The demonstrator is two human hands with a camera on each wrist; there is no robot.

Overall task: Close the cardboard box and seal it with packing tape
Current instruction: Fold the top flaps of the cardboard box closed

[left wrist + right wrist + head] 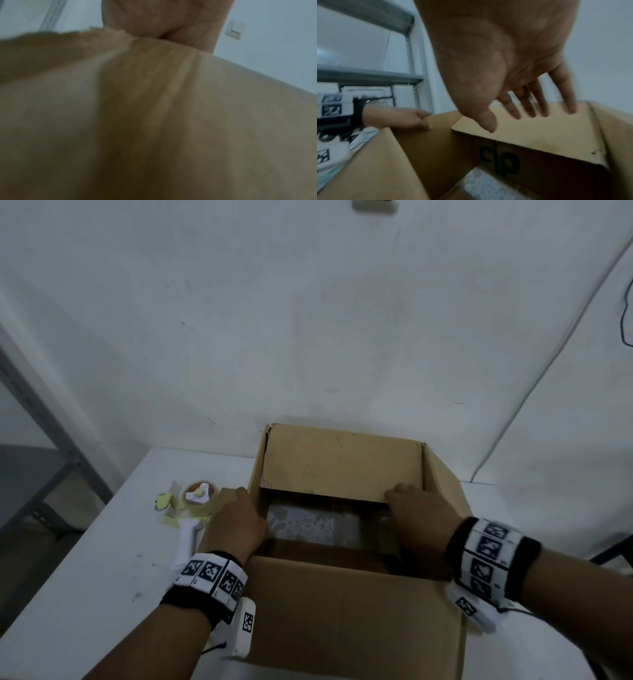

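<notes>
The cardboard box [356,611] stands on the white table [85,594], its near flap [352,604] folded outward; the left hand [236,525] pinches the left flap [426,135]; the right hand [421,518] lies with straight, slightly spread fingers [529,106] on the far flap [342,463]; left of the box lies the tape dispenser [191,508].

Plain white wall [308,320] with a light switch [235,30], grey metal shelving [412,75] at left, white table [85,577], dim light
</notes>
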